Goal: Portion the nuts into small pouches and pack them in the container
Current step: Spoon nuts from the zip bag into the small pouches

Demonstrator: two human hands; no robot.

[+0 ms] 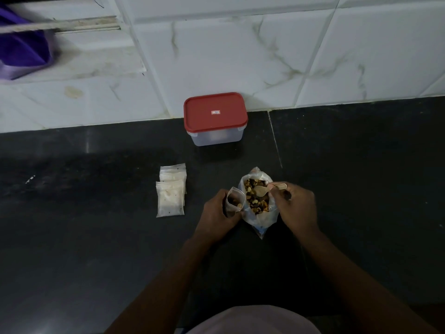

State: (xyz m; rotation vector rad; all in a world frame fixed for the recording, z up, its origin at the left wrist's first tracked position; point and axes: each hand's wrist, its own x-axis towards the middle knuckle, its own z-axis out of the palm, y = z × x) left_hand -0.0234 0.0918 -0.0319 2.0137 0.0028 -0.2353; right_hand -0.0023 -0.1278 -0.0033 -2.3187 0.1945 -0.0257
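A clear plastic bag of mixed nuts (256,201) stands open on the dark counter. My right hand (297,207) holds a small pale spoon (262,189) with its bowl over the nuts. My left hand (216,210) grips a small clear pouch (234,200) with a few nuts inside, touching the bag's left side. A stack of several empty small pouches (171,190) lies to the left. The container (215,118), clear with a red lid shut on it, stands at the back by the wall.
The black stone counter (96,237) runs out to both sides, with a seam (275,141) right of the container. A white marbled tile wall (265,56) rises behind. Purple cloth (21,49) hangs at the top left.
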